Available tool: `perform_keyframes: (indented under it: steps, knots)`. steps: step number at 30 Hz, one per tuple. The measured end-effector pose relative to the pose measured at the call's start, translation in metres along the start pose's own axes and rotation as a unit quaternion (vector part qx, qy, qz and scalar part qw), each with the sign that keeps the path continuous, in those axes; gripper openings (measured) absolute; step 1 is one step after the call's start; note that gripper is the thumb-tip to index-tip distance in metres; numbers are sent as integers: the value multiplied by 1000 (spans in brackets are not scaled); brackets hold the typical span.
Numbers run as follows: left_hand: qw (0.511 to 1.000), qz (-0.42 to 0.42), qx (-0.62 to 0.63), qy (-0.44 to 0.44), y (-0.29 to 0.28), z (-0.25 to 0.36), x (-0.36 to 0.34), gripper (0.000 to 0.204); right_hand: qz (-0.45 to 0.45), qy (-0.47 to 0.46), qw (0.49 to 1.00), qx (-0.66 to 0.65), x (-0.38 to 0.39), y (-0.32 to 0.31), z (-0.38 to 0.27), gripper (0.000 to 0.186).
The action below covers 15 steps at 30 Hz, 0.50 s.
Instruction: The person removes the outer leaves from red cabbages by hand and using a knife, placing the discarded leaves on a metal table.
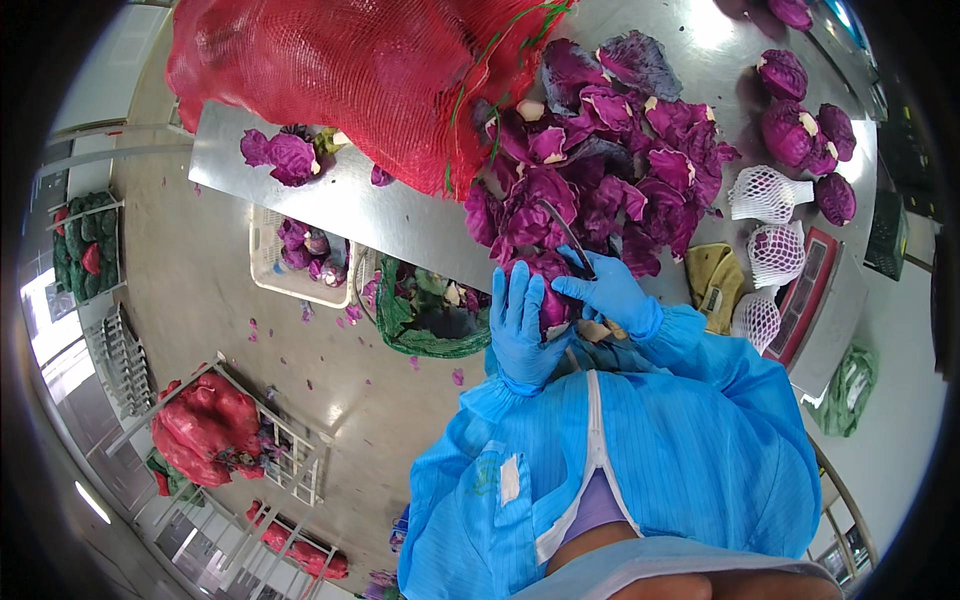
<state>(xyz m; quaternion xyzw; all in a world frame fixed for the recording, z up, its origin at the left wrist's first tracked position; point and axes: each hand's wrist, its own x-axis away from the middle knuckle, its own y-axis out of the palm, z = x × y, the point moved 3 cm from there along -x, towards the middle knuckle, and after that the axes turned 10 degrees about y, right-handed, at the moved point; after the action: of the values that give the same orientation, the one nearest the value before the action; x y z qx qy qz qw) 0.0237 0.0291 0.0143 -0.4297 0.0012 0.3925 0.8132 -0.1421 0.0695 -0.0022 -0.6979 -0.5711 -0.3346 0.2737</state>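
1. Stainless steel table runs across a work hall with a grey floor; the person stands at its near edge in a light blue smock.
2. Closest in, the left hand, in a blue glove, is wrapped around a red cabbage head and grips it from the side, just at the table's edge.
3. The right hand, also in a blue glove, is closed around the handle of a knife whose blade lies across the top of that cabbage.
4. Just beyond the hands a heap of loose purple outer leaves covers the table.
5. To the right lie trimmed cabbages in white foam nets, beside a scale with a red rim and a yellow cloth.
6. Farther off, bare trimmed heads sit near the table's far right.
7. A red mesh sack full of cabbages lies at the far left.
8. Below the table's edge stand a green net bag of scraps and a white crate.
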Motion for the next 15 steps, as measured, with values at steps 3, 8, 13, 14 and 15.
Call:
perform_keyframes:
  steps: [3,8,13,14,15]
  knots:
    - [1000,-7,-5,4,2,0,-4,86,45,-89,993,58,5,2,2,77]
    - [999,-47,-21,-8,6,4,-5,91,-2,58,998,12,17,-6,-3,68]
    - [997,-31,-73,-13,12,14,-15,92,314,-336,852,249,19,-4,7,25]
    - [997,-31,-73,-9,12,14,-15,92,317,-337,851,248,19,-5,8,25]
    - [996,-26,-77,-26,10,15,-17,93,323,-326,850,258,23,-5,3,19]
